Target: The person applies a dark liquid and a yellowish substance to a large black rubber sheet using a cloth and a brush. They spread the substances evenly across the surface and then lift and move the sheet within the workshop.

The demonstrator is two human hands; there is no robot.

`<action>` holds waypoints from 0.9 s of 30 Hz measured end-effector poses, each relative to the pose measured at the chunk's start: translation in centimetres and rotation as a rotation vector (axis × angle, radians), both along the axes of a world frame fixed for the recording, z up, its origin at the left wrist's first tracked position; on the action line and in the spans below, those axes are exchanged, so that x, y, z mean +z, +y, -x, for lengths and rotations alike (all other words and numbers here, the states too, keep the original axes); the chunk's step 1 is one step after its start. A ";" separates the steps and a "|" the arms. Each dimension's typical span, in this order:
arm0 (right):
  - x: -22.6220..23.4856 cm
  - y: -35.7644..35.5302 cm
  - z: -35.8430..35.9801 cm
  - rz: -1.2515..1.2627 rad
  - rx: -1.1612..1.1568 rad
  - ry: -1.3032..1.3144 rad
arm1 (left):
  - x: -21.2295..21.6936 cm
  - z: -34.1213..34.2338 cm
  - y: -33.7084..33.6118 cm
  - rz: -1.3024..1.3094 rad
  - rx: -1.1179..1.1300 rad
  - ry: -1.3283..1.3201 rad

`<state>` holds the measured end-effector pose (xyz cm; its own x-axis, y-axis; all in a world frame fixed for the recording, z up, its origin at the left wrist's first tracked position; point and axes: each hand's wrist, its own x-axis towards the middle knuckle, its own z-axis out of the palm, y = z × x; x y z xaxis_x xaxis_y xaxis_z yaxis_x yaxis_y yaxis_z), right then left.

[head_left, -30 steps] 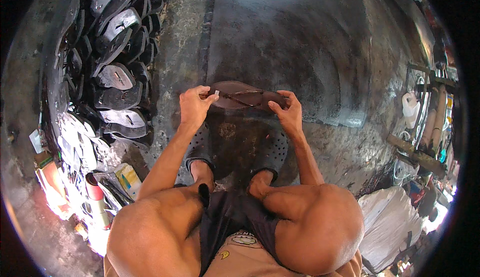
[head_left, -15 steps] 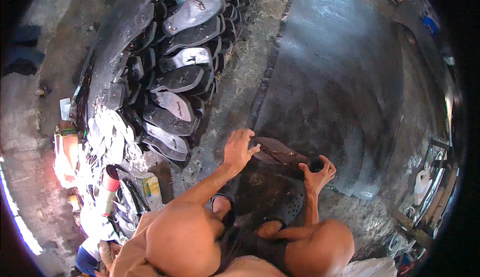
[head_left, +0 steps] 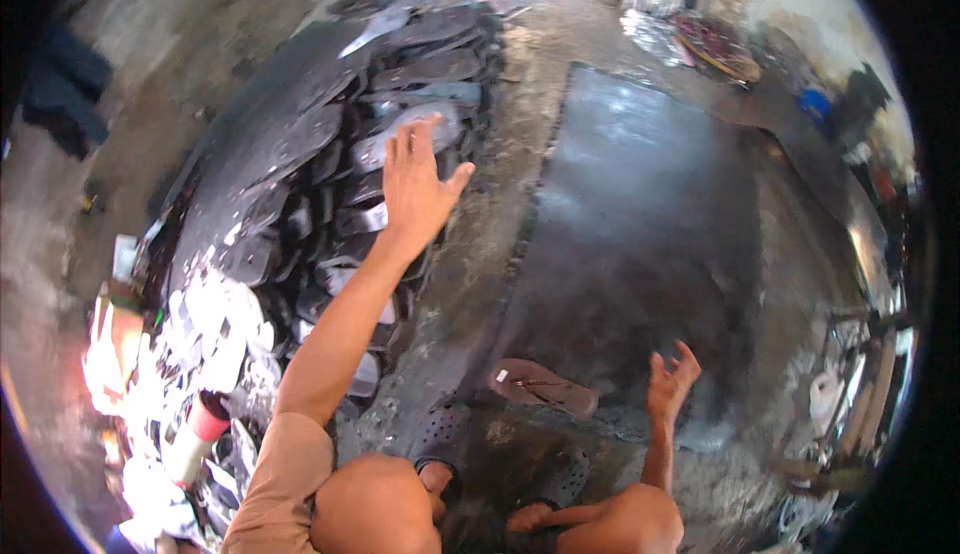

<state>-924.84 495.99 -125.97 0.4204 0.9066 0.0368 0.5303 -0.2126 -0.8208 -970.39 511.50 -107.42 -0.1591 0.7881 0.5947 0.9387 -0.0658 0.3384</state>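
Note:
A brown flip-flop (head_left: 520, 384) lies flat at the near left part of a dark sheet (head_left: 640, 224), with a small white patch at one end. My left hand (head_left: 413, 186) reaches far forward over the stacked rows of dark and grey shoe soles (head_left: 420, 74), fingers stretched, thumb apart. Under its fingertips is a light grey sole (head_left: 440, 126); whether they touch it I cannot tell. To the right of the flip-flop, my right hand (head_left: 670, 389) hovers over the sheet with loosely bent, spread fingers and nothing in them.
Bright white pieces (head_left: 215, 329) are heaped at the left, near a red and white cylinder (head_left: 200, 434). My feet in dark clogs (head_left: 440, 429) are just in front of the sheet. Wooden bars (head_left: 878, 384) stand at the right edge; a blue object (head_left: 815, 106) lies far right.
Both hands have left the flip-flop, which now lies by itself. My left hand has swung forward and left over the soles; the right has drawn off to the right. The view has tilted up.

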 end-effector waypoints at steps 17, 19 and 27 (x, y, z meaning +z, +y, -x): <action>4.7 -0.9 1.6 -0.077 0.129 0.386 | 5.8 1.6 -5.0 -0.328 -0.235 -0.217; 11.7 1.2 3.8 -0.345 0.299 0.426 | 5.0 -3.4 -7.2 -0.151 -0.318 -0.361; 14.7 3.8 7.7 -0.289 0.538 0.338 | -0.8 -10.9 -11.0 0.713 -0.742 -0.877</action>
<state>-932.50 499.74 -111.31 -0.0530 0.9657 0.2542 0.2059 0.2597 -0.9435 -959.47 500.47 -108.23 0.3227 0.9450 -0.0533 0.2178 -0.0194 0.9758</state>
